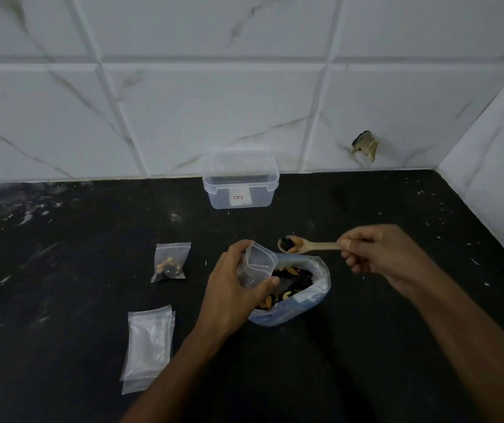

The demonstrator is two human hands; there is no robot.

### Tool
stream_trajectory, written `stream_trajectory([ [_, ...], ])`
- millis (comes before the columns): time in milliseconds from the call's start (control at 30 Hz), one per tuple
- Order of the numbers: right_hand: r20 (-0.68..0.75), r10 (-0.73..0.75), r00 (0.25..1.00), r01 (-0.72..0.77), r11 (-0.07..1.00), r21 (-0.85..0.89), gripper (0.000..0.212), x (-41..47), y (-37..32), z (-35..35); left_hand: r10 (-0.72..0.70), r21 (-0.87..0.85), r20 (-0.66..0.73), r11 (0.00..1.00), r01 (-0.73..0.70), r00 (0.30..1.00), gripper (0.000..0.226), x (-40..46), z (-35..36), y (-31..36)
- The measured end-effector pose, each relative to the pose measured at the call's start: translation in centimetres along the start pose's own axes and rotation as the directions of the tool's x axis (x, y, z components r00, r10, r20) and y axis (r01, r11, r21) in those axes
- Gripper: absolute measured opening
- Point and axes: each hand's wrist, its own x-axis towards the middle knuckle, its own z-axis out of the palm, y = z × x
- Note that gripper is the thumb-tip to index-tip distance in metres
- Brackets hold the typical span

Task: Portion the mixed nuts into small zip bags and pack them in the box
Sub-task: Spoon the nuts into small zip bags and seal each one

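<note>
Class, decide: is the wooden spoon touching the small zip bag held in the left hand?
Apart. The head view shows dark counter between the wooden spoon bowl and the small zip bag mouth.

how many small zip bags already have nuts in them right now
1. The filled bag lies on the counter, left of the left hand. The bag in that hand looks empty, and the flat stack of bags near the front is unfilled. The box looks empty.
</note>
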Motion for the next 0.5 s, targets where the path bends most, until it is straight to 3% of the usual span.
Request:
stream_trajectory([
  [100,0.005,-0.091,0.996,0.091,0.995,-0.034,0.014,-1.3,-2.3,0.0,-0.002,-0.004,0.016,1.0,0.002,1.0,0.065,0.3,0.4,0.2],
  [233,-0.021,-0.307,0.951,0.279,0.889,-0.362,0.015,-3.0,-3.4,2.2,-0.006,-0.021,0.018,1.0,0.006,1.0,0.063,0.6,1.3,0.6],
  [300,0.023,-0.481,0.876,0.424,0.748,-0.511,0.015,-3.9,-3.4,3.5,-0.01,-0.033,0.021,0.999,0.01,1.0,0.064,0.6,1.6,0.7],
  [367,0.167,-0.588,0.791,0.537,0.539,-0.65,0.013,-4.5,-3.1,4.8,-0.013,-0.053,0.022,0.999,0.014,1.0,0.059,0.6,1.8,0.7],
  [433,0.302,-0.623,0.721,0.597,0.339,-0.727,0.008,-4.8,-2.7,5.8,-0.011,-0.077,0.014,0.997,0.012,1.0,0.056,0.6,1.8,0.7],
  [500,0.355,-0.627,0.693,0.619,0.267,-0.738,0.016,-4.9,-2.5,6.1,-0.007,-0.093,0.017,0.996,0.009,1.0,0.056,0.5,1.8,0.7],
])
